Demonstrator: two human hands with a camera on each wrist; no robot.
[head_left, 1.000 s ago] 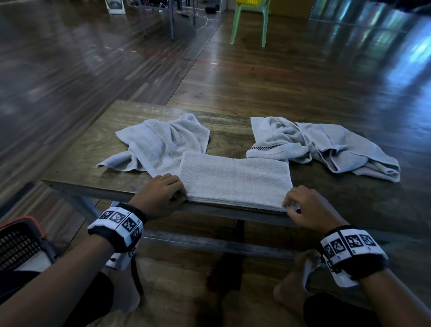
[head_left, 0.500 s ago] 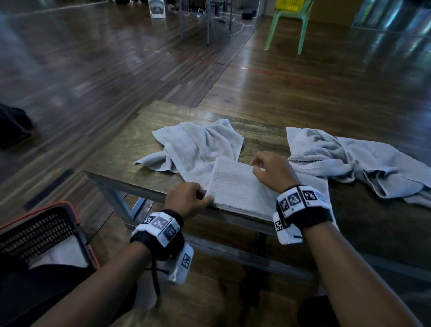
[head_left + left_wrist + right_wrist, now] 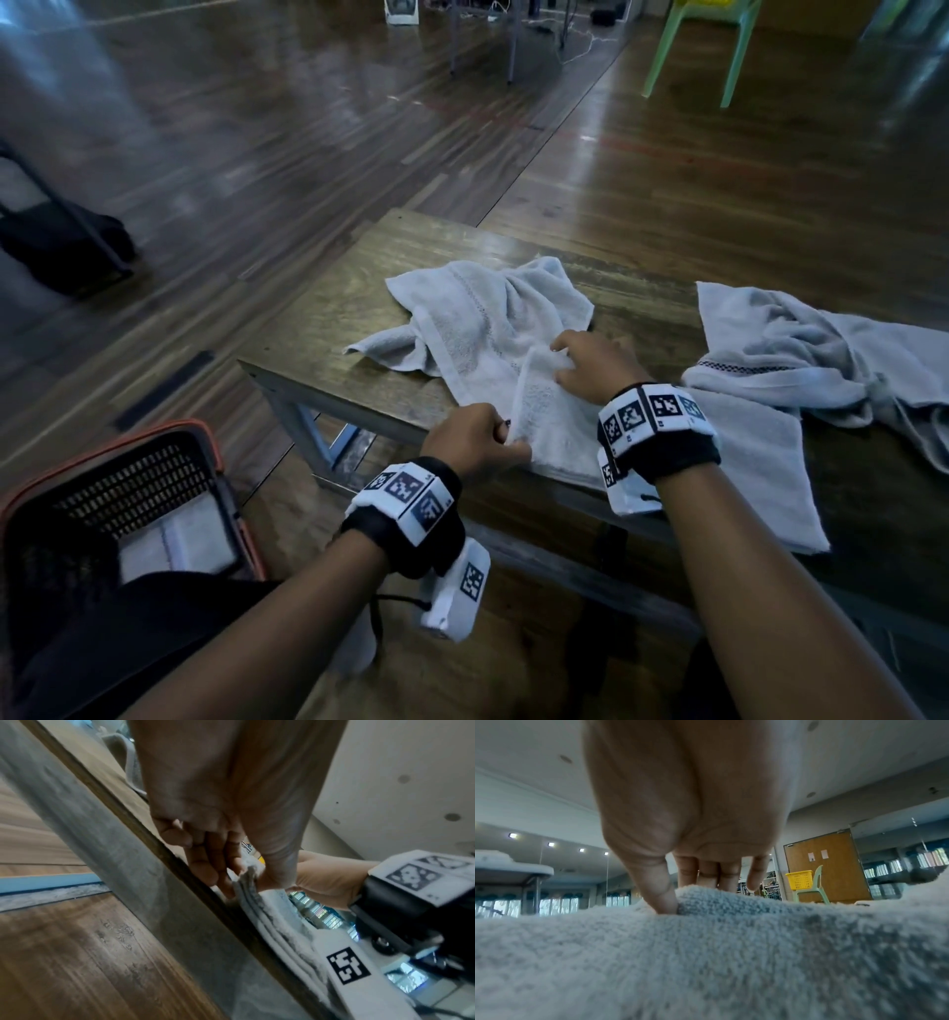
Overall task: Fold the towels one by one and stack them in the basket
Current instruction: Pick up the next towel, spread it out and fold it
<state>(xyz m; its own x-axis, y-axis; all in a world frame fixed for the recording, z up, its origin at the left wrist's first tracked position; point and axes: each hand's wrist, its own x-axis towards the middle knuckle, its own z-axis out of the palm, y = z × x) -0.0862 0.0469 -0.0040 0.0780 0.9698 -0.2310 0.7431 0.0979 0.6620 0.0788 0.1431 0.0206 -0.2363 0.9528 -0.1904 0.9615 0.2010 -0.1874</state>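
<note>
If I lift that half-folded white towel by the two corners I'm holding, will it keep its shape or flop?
The half-folded white terry towel will probably flop: its layers already sag at the wooden table edge. It seems light, since the left hand pinches one corner. The right hand grips nubby, likely non-slippery pile.

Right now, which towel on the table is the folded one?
The folded towel at the table's near edge, gripped by both hands; the crumpled towel behind it and the right-side one lie loose.
</note>
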